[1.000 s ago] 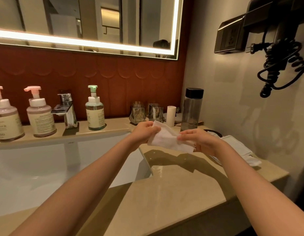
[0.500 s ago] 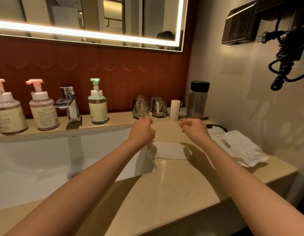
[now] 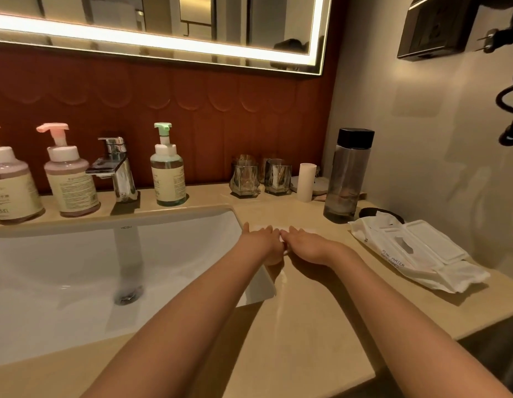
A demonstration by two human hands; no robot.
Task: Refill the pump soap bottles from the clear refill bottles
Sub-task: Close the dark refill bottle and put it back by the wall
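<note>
Beige desk (image 3: pixel 307 326) beside the sink (image 3: pixel 63 268): left hand (image 3: pixel 259 242) and right hand (image 3: pixel 310 247) press flat, fingers straight, on a wipe (image 3: pixel 264 226). Pump bottles (image 3: pixel 166 173) stand at left and the clear bottle (image 3: pixel 347 179) at right. Damp palms could let it slip and spill.

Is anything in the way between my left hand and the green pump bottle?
Nothing visible. The left hand lies flat on a white wipe; only bare counter lies between it and the green pump bottle. The glass cups stand right of that path.
</note>
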